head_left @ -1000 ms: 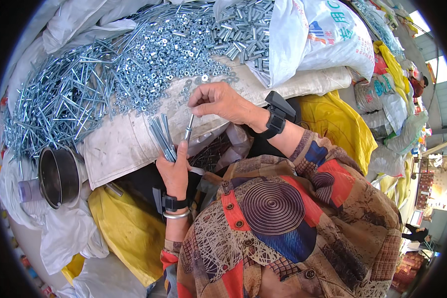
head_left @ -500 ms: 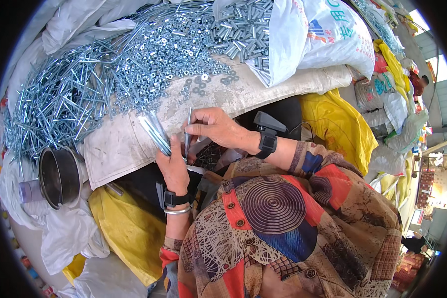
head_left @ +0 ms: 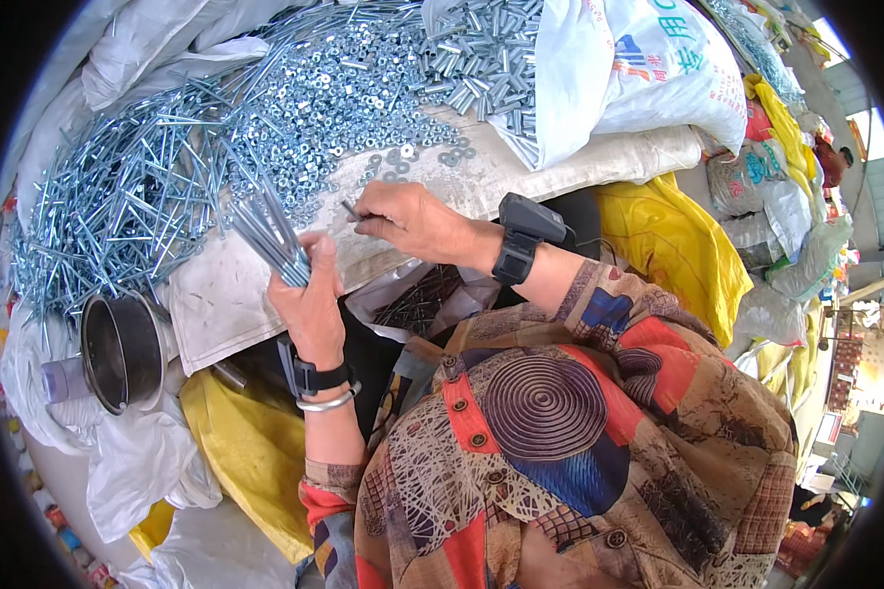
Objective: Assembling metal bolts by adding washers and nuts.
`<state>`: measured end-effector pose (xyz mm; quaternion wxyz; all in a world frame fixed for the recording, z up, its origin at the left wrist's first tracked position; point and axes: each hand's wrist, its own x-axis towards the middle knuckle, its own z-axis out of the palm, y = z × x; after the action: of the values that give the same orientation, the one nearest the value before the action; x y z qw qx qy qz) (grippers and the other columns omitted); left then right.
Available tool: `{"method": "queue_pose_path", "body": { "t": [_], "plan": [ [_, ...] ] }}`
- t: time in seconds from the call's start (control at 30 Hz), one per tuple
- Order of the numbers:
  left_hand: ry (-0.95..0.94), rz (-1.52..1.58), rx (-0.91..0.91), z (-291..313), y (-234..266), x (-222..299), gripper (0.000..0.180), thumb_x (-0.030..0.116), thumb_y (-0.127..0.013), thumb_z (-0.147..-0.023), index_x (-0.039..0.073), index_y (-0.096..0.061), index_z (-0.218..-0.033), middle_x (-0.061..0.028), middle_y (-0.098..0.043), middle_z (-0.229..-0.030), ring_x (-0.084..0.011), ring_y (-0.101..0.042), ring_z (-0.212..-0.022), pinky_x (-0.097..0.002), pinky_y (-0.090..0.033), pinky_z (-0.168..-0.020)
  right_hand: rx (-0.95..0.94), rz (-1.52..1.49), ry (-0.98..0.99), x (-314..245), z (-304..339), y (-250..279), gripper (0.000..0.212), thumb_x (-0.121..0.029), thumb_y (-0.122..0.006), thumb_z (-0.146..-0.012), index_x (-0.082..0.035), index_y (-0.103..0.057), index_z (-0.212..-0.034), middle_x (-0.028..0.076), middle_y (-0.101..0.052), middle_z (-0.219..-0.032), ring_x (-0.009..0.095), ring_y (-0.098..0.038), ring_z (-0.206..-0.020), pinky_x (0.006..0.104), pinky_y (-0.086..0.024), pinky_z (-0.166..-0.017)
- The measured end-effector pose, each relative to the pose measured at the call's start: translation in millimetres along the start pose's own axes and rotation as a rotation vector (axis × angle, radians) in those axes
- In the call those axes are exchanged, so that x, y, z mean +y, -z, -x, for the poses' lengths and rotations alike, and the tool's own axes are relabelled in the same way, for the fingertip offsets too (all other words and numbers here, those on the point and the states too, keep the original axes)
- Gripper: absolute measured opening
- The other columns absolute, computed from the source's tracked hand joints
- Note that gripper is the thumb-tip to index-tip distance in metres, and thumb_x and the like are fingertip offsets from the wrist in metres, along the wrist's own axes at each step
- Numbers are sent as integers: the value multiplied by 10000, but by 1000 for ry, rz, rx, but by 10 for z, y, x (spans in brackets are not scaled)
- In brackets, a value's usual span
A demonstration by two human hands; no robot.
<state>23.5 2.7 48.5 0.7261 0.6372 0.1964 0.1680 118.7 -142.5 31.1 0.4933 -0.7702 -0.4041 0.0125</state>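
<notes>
A bundle of long, thin silvery metal rods (head_left: 268,236) stands up out of my left hand (head_left: 307,306), whose fingers are wrapped round its lower ends. Beside it, my right hand (head_left: 413,224) pinches a thin metal rod (head_left: 350,210), of which only a short end shows past the fingertips. Both hands are over the near edge of the cloth-covered work surface (head_left: 231,294). Just beyond them lie a heap of small nuts (head_left: 314,108) and a few flat washers (head_left: 403,157).
Loose long rods (head_left: 118,187) pile up at the left, short metal sleeves (head_left: 476,59) at the back. A white printed sack (head_left: 648,79) stands back right. A dark round pot (head_left: 123,353) is at the left. An opened bag with dark metal pieces (head_left: 422,299) sits below my hands.
My left hand has moved left with the rod bundle. My right hand has risen slightly away from it; the piece in its fingers, upright before, now shows only a short tilted end.
</notes>
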Motion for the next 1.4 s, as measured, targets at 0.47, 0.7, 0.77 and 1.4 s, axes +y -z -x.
{"method": "queue_pose_path", "body": {
  "t": [0.47, 0.7, 0.77, 1.4],
  "plan": [
    [-166, -278, -138, -170, -58, 114, 197, 169, -724, -809, 5, -634, -871, 3, -597, -700, -61, -511, -644, -227, -416, -582, -40, 239, 36, 6, -107, -71, 312, -226, -718, -721, -15, -520, -838, 142, -521, -830, 367, -552, -729, 437, -430, -621],
    [-213, -289, -160, -227, -105, 45, 213, 171, -735, -799, 3, -618, -859, 3, -593, -708, -56, -498, -627, -218, -397, -546, 158, 178, 122, 70, -153, -298, 390, -170, -716, -708, -5, -526, -1006, 145, -568, -858, 366, -571, -757, 442, -447, -667],
    [-196, -279, -159, -213, -127, 153, 219, 177, -737, -797, 6, -613, -855, 8, -584, -690, -51, -489, -600, -210, -382, -517, -51, -60, -17, -84, -83, -203, 549, -128, -698, -713, 9, -480, -1198, 175, -626, -930, 373, -603, -835, 428, -466, -730],
    [-194, -265, -147, -268, -137, 115, 225, 196, -708, -827, 42, -545, -848, 12, -536, -615, -53, -461, -491, -203, -349, -456, 143, -469, -187, 104, 23, -164, 634, -491, -391, -955, -1, -387, -1356, 94, -620, -918, 183, -570, -905, 332, -419, -888]
  ]
}}
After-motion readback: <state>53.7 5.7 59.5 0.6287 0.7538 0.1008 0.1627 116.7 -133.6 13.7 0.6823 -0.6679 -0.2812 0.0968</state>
